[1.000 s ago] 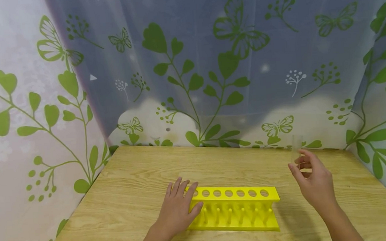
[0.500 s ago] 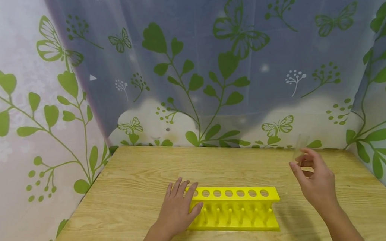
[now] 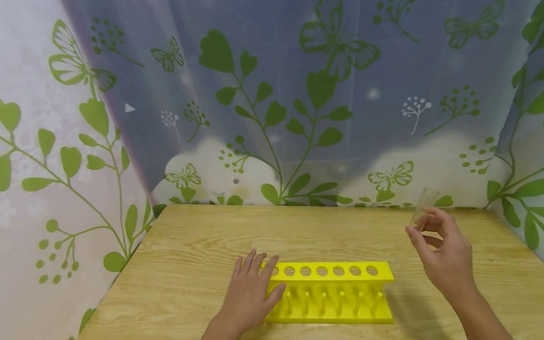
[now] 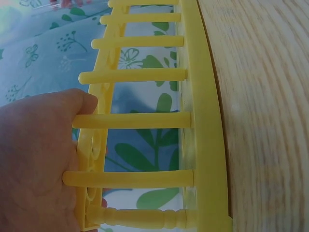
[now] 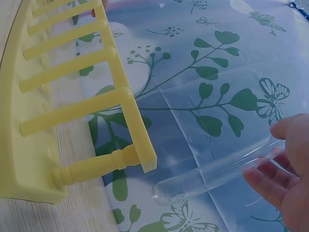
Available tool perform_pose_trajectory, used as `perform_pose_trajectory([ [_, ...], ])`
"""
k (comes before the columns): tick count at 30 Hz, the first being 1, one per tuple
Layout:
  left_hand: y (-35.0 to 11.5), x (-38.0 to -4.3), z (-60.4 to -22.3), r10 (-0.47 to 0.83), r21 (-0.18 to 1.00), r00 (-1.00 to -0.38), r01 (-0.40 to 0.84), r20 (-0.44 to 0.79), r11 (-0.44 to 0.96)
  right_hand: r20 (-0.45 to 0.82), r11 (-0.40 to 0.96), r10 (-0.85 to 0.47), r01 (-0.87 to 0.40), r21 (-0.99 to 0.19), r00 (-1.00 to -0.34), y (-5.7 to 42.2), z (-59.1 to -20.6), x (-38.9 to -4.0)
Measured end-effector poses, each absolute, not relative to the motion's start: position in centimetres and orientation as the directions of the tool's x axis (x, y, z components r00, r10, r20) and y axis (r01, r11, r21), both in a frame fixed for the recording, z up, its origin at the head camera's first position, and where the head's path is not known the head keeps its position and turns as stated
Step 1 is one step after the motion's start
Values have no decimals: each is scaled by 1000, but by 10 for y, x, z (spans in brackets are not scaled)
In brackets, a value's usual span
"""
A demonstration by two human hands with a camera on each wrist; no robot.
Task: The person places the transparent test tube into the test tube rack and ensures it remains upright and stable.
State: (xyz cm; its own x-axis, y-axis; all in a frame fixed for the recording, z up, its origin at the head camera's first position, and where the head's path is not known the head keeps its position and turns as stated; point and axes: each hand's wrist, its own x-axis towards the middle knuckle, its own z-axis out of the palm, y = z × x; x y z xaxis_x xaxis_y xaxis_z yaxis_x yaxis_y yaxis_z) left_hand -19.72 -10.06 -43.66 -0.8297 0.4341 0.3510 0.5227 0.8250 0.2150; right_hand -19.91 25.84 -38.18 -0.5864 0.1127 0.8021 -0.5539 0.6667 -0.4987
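Note:
A yellow test tube rack (image 3: 330,321) stands upright on the wooden table, with a row of round holes along its top and pegs below. My left hand (image 3: 250,298) grips the rack's left end: the thumb lies along the front of the top bar and the fingers reach over behind it. To the right of the rack, my right hand (image 3: 448,252) is raised and pinches a clear glass test tube (image 3: 424,204) between thumb and fingers. In the right wrist view, the tube's (image 5: 207,181) rounded end points toward the rack's right end, apart from it.
The wooden tabletop (image 3: 200,233) runs back to a hanging cloth (image 3: 270,138) printed with green leaves and butterflies. More printed cloth (image 3: 39,154) closes off the left side and the right side.
The test tube in my right hand has tipped, its upper end leaning further to the right. My left hand and the rack have stayed in place.

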Motion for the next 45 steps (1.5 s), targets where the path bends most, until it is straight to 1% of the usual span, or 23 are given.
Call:
perform_pose_trajectory([
  [21, -101, -198, -436, 432, 210, -830, 520, 352, 828, 831, 645, 71, -610, -461, -552, 250, -374, -194],
  [33, -98, -196, -434, 439, 158, -850, 496, 292, 854, 839, 630, 46, -636, -445, -542, 248, -373, -193],
  [39, -96, -195, -433, 442, 130, -859, 484, 258, 865, 838, 635, 51, -630, -447, -543, 247, -373, -192],
  [45, -96, -195, -433, 442, 130, -855, 487, 271, 863, 842, 631, 48, -638, -443, -537, 247, -374, -192],
])
